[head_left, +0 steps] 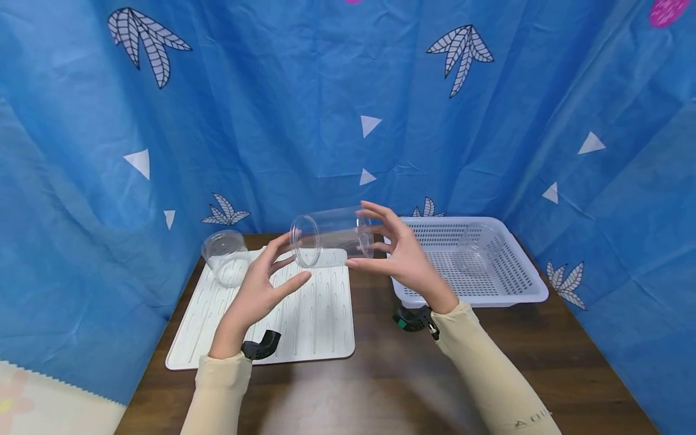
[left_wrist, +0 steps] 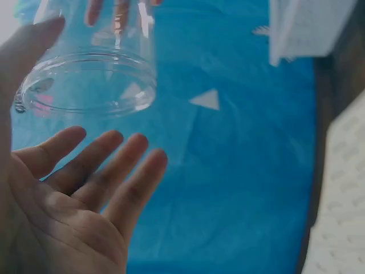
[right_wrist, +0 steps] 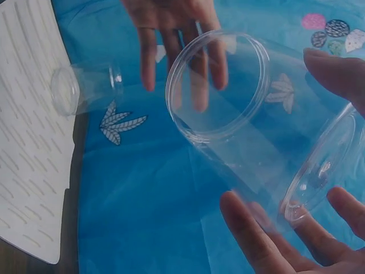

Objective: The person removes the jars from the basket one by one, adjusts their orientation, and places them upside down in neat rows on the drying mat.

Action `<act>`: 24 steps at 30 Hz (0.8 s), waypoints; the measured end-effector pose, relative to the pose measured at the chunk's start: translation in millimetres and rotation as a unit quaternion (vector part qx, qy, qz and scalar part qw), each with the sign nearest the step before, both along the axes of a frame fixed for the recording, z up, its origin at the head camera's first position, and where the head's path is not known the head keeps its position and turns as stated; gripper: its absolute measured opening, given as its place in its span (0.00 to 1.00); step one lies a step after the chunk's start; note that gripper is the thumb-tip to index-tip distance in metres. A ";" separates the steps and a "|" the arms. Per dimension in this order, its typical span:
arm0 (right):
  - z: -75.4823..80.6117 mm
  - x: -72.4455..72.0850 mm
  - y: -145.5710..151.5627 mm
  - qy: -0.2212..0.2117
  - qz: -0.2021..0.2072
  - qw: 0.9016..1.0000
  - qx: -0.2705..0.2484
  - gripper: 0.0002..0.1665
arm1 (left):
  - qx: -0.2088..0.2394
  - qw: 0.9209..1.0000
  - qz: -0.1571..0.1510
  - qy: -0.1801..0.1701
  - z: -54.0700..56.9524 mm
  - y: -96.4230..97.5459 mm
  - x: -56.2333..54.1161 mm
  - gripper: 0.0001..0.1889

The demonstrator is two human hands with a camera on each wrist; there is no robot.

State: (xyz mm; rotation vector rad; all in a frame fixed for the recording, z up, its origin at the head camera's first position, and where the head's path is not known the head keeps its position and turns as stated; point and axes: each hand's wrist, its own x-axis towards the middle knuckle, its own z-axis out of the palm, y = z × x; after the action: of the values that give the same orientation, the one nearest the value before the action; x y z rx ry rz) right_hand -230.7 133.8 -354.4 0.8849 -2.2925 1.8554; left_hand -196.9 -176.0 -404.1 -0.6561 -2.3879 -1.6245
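Observation:
A clear plastic jar [head_left: 336, 235] is held on its side in the air, its open rim towards the left. My right hand [head_left: 405, 254] grips it near the base, thumb and fingers on opposite sides, as the right wrist view shows round the jar wall [right_wrist: 256, 165]. My left hand [head_left: 260, 293] is spread beside the rim. In the left wrist view its fingers [left_wrist: 134, 171] are apart from the jar [left_wrist: 94, 80]; whether the thumb touches it I cannot tell.
On the left lies a white ribbed mat [head_left: 321, 332], with a second clear jar [head_left: 224, 257] standing at its back left corner. At the right, a white perforated basket [head_left: 522, 296] holds another clear container [head_left: 478, 248]. Behind the wooden table [head_left: 375, 386] hangs a blue curtain [head_left: 304, 121].

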 end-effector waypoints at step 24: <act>-3.9 -39.7 -47.1 0.048 -0.044 0.982 0.177 0.63 | -0.259 0.951 0.163 -0.034 -78.1 -59.8 49.0 0.35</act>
State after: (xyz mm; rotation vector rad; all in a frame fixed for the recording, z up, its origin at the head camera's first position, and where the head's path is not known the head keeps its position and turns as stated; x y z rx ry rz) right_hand -270.4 86.6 -358.3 0.8689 -2.5972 1.3591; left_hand -147.9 -235.9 -482.1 -0.2486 -2.8082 -0.9039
